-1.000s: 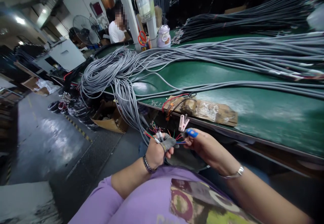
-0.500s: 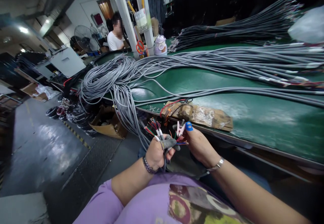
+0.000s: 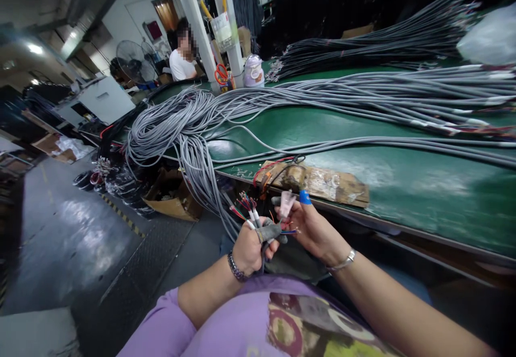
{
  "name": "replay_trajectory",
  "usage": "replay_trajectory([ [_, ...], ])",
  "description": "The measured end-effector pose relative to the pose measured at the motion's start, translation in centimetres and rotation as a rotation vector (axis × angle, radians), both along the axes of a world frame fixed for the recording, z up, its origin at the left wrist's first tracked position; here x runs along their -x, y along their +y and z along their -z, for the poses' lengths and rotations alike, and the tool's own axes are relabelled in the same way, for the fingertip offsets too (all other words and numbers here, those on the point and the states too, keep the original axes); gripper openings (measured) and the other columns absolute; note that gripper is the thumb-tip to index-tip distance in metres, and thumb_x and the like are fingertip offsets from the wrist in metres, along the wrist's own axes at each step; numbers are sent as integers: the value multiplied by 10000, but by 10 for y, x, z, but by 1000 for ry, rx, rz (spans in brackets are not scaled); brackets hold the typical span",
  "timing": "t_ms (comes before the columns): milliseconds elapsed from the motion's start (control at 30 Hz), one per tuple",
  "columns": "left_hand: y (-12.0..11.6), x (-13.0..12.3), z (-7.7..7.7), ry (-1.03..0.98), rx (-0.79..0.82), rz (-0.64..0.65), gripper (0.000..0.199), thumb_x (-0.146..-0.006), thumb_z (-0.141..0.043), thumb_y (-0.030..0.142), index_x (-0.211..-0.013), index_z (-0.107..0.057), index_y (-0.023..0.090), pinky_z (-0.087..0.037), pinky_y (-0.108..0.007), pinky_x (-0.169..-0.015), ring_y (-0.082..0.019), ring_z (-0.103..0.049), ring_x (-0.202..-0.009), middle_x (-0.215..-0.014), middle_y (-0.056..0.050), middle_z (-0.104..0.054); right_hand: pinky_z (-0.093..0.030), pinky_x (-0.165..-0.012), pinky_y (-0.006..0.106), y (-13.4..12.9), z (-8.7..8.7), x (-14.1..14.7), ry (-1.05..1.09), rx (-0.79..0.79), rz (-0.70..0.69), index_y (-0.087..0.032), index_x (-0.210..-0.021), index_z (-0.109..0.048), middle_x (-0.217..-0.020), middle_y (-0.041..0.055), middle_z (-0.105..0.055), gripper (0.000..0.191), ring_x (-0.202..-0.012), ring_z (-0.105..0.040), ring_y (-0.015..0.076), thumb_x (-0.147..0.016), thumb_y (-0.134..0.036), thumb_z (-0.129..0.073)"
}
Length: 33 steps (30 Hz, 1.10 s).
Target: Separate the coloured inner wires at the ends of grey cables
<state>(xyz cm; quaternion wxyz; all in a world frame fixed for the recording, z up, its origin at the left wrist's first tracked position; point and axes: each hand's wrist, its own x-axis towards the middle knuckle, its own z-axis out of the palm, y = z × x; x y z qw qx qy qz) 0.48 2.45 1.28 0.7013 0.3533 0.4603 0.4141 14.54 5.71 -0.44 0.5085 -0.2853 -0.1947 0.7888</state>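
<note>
Workshop floor (image 3: 80, 228) runs along the left in the head view, beside a green tabletop (image 3: 423, 185). Long gray cables (image 3: 193, 109) lie lengthwise over it, probably to keep them untangled, with a loose bundle draping over the near edge towards the lap. The left hand (image 3: 253, 244) is closed around several gray cable ends (image 3: 255, 218), and their colored wires (image 3: 245, 202) fan out above the fist, seemingly so the tips sit clear and within reach. More thin wires (image 3: 291, 231) poke out towards the right hand (image 3: 312, 222), whose curled fingers hold a pink clip (image 3: 287, 204); it is blurred, so the exact pinch cannot be told. Blue tape (image 3: 305, 197) wraps the right thumb, perhaps as padding. Just beyond, a taped board (image 3: 338, 185) rests at the edge.
</note>
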Motion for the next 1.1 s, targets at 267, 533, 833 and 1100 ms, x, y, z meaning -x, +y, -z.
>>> replay_trajectory([
  [267, -14, -3, 3, -16, -86, -110, 426, -603, -749, 504, -595, -516, 147, -228, -165, -302, -44, -374, -291, -417, 25, -524, -466, -558, 233, -4, -7, -4, -38, -70, -31, -191, -751, -681, -650, -10, -623, 296, -578, -546, 108, -691, -471, -755],
  [533, -8, -10, 5, -62, -131, -176, 387, -655, -723, 472, -590, -526, 145, -241, -163, -306, -41, -378, -298, -432, 29, -527, -465, -560, 240, -4, -10, 2, -24, 11, 16, -191, -752, -718, -683, 6, -654, 320, -567, -519, 104, -669, -496, -768],
  [833, -5, -13, 9, -23, -95, -168, 394, -651, -728, 469, -586, -493, 160, -237, -170, -302, -45, -371, -288, -416, 38, -509, -458, -569, 272, -2, -4, 5, 9, 73, 35, -200, -762, -699, -654, 7, -660, 305, -571, -549, 137, -705, -497, -738],
  [1100, -16, -4, 18, 47, -162, -159, 378, -694, -704, 480, -625, -531, 150, -258, -167, -319, -45, -393, -315, -453, 32, -530, -474, -575, 254, -9, -2, -7, -1, 27, -174, -186, -787, -692, -734, 34, -645, 456, -611, -557, 132, -709, -634, -652],
])
